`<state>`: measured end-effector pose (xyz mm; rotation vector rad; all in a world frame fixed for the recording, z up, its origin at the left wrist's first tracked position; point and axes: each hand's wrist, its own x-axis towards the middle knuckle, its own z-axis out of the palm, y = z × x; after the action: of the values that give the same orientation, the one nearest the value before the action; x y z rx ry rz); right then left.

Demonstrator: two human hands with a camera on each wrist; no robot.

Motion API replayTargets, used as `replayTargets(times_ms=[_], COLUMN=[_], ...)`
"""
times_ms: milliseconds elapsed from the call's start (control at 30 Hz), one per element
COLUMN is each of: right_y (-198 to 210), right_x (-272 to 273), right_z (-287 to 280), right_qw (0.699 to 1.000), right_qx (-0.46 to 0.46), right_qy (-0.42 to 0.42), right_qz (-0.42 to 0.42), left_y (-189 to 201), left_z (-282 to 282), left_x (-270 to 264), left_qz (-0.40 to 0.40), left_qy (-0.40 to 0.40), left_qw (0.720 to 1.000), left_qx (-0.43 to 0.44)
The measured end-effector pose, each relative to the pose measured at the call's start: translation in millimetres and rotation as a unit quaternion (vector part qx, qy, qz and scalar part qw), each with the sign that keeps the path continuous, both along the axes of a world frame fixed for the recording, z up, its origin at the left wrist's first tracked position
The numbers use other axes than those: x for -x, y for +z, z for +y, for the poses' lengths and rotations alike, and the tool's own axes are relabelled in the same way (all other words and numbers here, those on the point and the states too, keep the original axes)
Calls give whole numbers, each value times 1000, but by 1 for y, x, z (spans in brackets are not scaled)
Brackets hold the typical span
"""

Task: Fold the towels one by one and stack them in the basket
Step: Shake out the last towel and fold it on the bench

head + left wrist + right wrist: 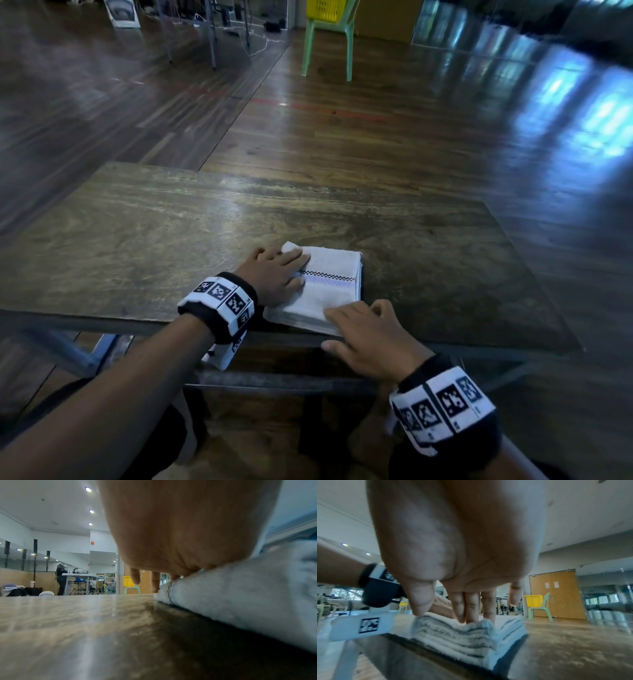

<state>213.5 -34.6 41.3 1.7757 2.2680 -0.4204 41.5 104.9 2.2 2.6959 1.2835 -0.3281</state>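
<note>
A white towel point(327, 289) with a checkered stripe lies folded into a thick rectangle at the near edge of the wooden table point(171, 240). My left hand point(277, 274) lies flat on the towel's left side, fingers straight. My right hand point(363, 329) rests with straight fingers on the towel's near right corner. In the right wrist view the fingertips point(471, 616) press the layered towel point(462, 635) from above. The left wrist view shows the palm on the towel point(240, 595). A yellow basket point(323, 8) sits on a green chair point(329, 41) far across the floor.
The table's near edge point(102, 322) runs just under my wrists. Wooden floor lies beyond the table. A person point(60, 578) stands at another table far off to the left. A wooden door point(556, 593) stands behind the chair.
</note>
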Motion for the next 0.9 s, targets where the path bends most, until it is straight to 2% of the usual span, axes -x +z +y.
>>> replayTargets(times_ms=[100,200,367,433,500,600,700,900], right_y=[2,0,-7,-7,-7,-12,-15,-12], right_x=[-14,-26,-47,-52,-55,-59,-60,-57], right_z=[14,30,53,58,64,76,86,100], right_qw=[1000,998,987,972,959,956,960,972], right_qx=[-8,-32,-44,-57,-80,-105,-70,-33], right_qy=[-20,-51,-69,-88,-119,-155,-180,-161], right_qz=[-12,6,138,209,244,225,202,168], left_y=[10,22,30,28,23,13,7,4], left_z=[-14,-31,-46,-41,-30,-8,10,30], left_x=[3,2,0,1,3,4,1,-8], left_qz=[32,54,11,-12,-36,-97,-182,-207], left_qy=[-12,-26,-41,-35,-18,22,47,54], left_qw=[997,993,995,996,995,992,982,976], left_qx=[-71,-99,-87,-84,-88,-78,-11,47])
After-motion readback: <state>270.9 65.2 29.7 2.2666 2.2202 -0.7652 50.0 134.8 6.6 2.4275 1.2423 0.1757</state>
